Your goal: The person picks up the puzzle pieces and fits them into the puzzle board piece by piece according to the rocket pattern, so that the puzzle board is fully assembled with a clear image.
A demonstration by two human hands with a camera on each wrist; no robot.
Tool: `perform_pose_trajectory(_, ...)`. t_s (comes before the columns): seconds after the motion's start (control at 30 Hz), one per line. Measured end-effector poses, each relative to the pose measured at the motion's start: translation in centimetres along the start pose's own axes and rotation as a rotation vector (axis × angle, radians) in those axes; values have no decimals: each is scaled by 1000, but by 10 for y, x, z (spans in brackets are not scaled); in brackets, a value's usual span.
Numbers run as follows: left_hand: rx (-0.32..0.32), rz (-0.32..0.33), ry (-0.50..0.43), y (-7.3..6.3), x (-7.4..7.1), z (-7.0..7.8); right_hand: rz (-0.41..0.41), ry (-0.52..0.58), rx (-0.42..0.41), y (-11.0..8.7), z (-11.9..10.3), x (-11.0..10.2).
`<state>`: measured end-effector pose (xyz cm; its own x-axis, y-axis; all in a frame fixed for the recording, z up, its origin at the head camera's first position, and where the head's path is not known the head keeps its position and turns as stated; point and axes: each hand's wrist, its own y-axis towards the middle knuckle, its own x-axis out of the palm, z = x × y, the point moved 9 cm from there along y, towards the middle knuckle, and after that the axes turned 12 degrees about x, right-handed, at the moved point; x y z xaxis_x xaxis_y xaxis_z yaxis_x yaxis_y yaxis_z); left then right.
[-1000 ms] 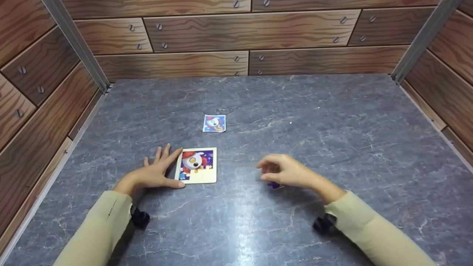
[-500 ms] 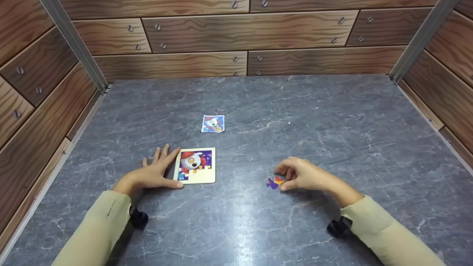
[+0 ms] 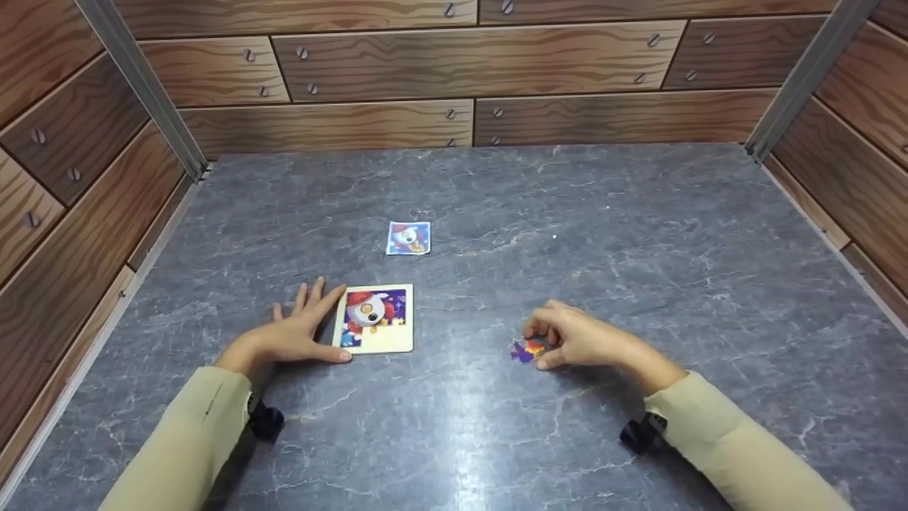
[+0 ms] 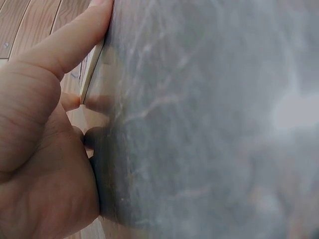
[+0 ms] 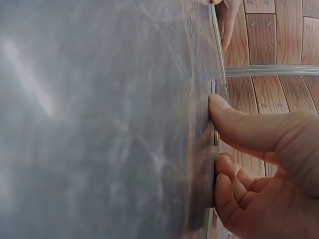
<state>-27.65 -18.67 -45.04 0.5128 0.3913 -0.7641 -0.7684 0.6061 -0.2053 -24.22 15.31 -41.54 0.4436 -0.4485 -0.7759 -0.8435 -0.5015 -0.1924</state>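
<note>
My left hand [image 3: 294, 333] lies spread at the left side of a cream puzzle board [image 3: 389, 339], thumb and index finger touching its edge. A partly filled picture of a white-faced figure with red is on the board, with bare cream at the lower right. Further right, my right hand [image 3: 578, 341] pinches a purple, red and yellow jigsaw puzzle piece [image 3: 526, 352] at the table surface. In the right wrist view, the thumb [image 5: 234, 119] and curled fingers stand on either side of a thin piece edge [image 5: 216, 138]. Whether more pieces lie under the hand is hidden.
A small picture card [image 3: 408, 238] with a similar figure lies behind the board. The grey marbled tabletop [image 3: 638, 248] is bounded by wood-patterned walls [image 3: 369, 67] at the back and sides.
My right hand has shifted right and back from over the puzzle piece, uncovering more of it, then moved slightly left again. The left hand and board stay in place.
</note>
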Motion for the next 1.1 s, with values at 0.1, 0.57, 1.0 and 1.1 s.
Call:
perform_pose_trajectory(0.1,-12,-6,-8,0,1,-1,-11,3,-2,0,0,1)
perform_pose_trajectory(0.57,-8,-9,-19,0,1,-1,-22,-27,-20,0,0,1)
perform_pose_trajectory(1.0,-30,-14,-10,1,2,-4,-42,76,-22,3,-6,-5)
perform_pose_trajectory(1.1,-24,-14,-6,1,1,-3,-33,97,-29,5,-10,-6)
